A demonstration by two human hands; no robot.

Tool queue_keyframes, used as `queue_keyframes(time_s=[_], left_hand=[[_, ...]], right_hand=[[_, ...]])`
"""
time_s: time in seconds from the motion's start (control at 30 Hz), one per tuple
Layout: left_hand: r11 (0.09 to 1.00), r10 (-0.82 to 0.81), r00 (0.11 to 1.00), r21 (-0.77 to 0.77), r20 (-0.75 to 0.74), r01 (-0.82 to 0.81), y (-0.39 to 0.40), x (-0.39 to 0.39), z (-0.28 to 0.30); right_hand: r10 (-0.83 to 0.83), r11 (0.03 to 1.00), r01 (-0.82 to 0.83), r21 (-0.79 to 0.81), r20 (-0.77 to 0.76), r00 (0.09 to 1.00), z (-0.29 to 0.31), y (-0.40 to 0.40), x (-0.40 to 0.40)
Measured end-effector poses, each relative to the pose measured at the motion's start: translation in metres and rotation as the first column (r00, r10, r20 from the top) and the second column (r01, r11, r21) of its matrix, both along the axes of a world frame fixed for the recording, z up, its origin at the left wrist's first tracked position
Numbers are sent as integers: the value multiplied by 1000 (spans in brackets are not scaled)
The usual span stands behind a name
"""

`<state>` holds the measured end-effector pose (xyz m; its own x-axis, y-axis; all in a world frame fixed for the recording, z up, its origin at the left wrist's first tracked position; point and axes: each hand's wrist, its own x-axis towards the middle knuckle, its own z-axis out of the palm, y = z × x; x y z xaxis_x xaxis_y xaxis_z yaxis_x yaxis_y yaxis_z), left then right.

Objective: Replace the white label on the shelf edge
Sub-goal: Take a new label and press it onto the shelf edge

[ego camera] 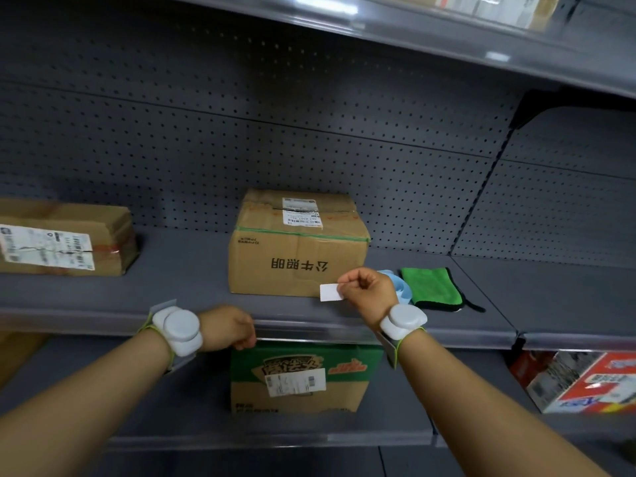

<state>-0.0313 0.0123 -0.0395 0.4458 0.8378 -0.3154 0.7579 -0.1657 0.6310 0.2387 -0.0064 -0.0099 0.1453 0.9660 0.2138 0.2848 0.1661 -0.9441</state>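
A small blank white label is pinched between the thumb and fingers of my right hand, held a little above the front of the middle grey shelf. My left hand is curled against the clear label strip on the shelf edge, its fingertips gripping the strip's lower lip. The label is apart from the strip, above and to the right of my left hand. Both wrists carry white round devices.
A brown cardboard box stands on the shelf just behind the label. A green cloth and a light-blue tape roll lie to its right. Another box sits at left. A green-and-brown carton is on the shelf below.
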Motion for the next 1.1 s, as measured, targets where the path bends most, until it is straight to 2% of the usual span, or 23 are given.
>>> queue_keyframes(time_s=[0.1, 0.13, 0.17, 0.27, 0.4, 0.6, 0.9, 1.1], left_hand=[[986, -52, 934, 131, -353, 104, -2, 11, 12], [979, -63, 916, 153, -397, 134, -5, 20, 17], [976, -87, 921, 153, -379, 155, -7, 32, 20], [979, -189, 973, 48, -133, 197, -18, 72, 25], [958, -268, 963, 106, -1, 266, -17, 113, 17], [988, -157, 976, 37, 151, 153, -7, 95, 7], [991, -98, 985, 109, 142, 83, 0, 27, 8], [977, -71, 997, 202, 16, 67, -8, 14, 4]], right_hand=[[-20, 1000, 20, 4, -7, 1000, -3, -3, 1], [-27, 1000, 27, 4, -12, 1000, -4, -3, 0], [-34, 999, 34, 2, -14, 999, -5, -5, 0], [-24, 1000, 24, -12, -22, 999, -11, -8, -4], [-15, 1000, 15, -12, -23, 1000, -10, -12, 0], [-58, 998, 57, -30, -20, 998, -18, -12, 10], [-34, 996, 33, -84, -13, 999, -27, -15, -7], [-33, 992, 23, -127, -71, 997, -34, -20, -27]])
